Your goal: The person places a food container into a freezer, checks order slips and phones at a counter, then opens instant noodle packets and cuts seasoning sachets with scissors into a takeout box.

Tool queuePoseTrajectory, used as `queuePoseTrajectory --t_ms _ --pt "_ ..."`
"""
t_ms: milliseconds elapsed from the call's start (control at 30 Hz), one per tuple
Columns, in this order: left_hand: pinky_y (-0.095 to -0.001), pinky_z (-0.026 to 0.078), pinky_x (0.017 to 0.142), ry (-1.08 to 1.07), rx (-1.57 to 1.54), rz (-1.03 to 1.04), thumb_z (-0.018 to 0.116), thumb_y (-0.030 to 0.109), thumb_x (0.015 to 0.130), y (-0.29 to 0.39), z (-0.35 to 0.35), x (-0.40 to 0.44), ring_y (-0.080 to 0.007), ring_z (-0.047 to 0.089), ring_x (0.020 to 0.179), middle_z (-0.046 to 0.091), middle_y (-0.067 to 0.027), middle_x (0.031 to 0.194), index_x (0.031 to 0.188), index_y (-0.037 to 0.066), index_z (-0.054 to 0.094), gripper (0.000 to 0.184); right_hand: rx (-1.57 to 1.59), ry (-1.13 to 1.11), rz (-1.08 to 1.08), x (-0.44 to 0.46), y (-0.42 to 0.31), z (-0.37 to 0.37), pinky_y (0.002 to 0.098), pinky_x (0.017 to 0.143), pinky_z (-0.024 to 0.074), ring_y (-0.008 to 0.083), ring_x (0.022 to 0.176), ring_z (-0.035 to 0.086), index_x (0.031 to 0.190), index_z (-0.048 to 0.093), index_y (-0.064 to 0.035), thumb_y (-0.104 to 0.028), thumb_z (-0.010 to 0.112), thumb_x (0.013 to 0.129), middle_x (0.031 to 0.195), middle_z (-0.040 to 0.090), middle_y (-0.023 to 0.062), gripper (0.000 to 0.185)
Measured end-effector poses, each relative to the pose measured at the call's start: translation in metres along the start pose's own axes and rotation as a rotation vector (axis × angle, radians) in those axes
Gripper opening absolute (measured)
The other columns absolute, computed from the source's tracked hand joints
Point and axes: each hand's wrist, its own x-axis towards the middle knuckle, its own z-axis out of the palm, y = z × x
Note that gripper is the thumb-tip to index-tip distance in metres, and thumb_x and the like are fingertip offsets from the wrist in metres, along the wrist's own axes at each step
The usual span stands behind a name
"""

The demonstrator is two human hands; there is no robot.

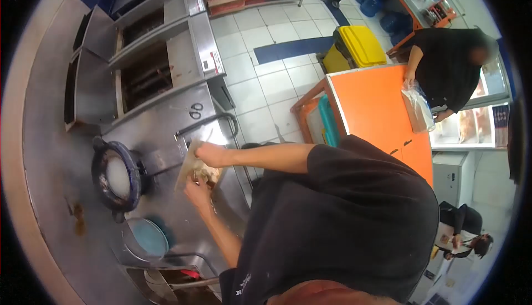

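Observation:
My right hand is closed on the upper edge of a thin beige board, which looks like a cutting board held at a tilt over the steel counter. Pale, chopped-looking food lies against the board, between my hands. My left hand is at the board's lower part, fingers curled beside the food; a small dark, shiny bit shows there, too small to name. Left of the board, a dark wok with whitish contents sits on the stove. A light blue bowl is close below the wok.
Two open steel fryers adjoin the counter. A black-handled frame stands along the counter's edge. Behind me are an orange table and a yellow-lidded bin. One person handles a plastic bag there; others stand farther off.

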Motion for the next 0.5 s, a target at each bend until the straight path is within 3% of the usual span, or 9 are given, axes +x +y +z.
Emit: queuePoseTrajectory --t_ms 67,167,233,400,500 --pt "-0.0542 0.054 0.080 0.060 -0.032 0.043 0.066 0.021 0.097 0.004 -0.002 -0.005 -0.0465 0.073 0.089 0.074 -0.0273 0.091 0.110 -0.004 0.072 0.030 0.063 0.058 0.019 -0.008 -0.004 -0.013 0.0514 0.077 0.0591 0.0433 0.088 0.073 0.087 0.075 -0.0006 -0.006 0.064 0.085 0.088 0.073 0.0259 0.012" --pt "-0.0545 0.054 0.080 0.019 0.005 -0.001 0.066 0.020 0.096 0.001 -0.003 -0.008 -0.0467 0.073 0.090 0.073 -0.0294 0.091 0.112 -0.005 0.072 0.030 0.037 -0.096 0.137 -0.009 -0.012 -0.024 0.0521 0.076 0.0606 0.0435 0.093 0.075 0.091 0.077 -0.0067 -0.013 0.067 0.085 0.096 0.076 0.0223 0.013" --pt "-0.0549 0.054 0.080 -0.034 -0.071 -0.018 0.066 0.019 0.096 0.012 -0.012 -0.006 -0.0473 0.073 0.091 0.073 -0.0308 0.094 0.113 -0.005 0.073 0.030 0.063 -0.048 0.106 -0.008 -0.007 -0.014 0.0521 0.075 0.0605 0.0428 0.091 0.075 0.090 0.078 -0.0088 -0.014 0.067 0.085 0.095 0.076 0.0208 0.013" --pt "-0.0555 0.054 0.080 0.070 0.015 0.050 0.065 0.018 0.096 -0.004 0.000 -0.009 -0.0485 0.072 0.091 0.073 -0.0307 0.094 0.112 -0.002 0.075 0.027 0.114 -0.025 0.091 -0.017 -0.012 -0.018 0.0512 0.074 0.0600 0.0417 0.086 0.075 0.088 0.078 -0.0130 -0.019 0.070 0.082 0.091 0.076 0.0176 0.012" --pt "-0.0549 0.054 0.080 0.038 -0.014 0.013 0.066 0.018 0.096 0.004 -0.007 -0.012 -0.0492 0.071 0.090 0.073 -0.0296 0.093 0.112 0.000 0.077 0.025 0.214 -0.108 -0.095 -0.016 -0.006 -0.010 0.0504 0.072 0.0580 0.0384 0.083 0.074 0.088 0.078 -0.0126 -0.021 0.073 0.083 0.090 0.076 0.0159 0.011"
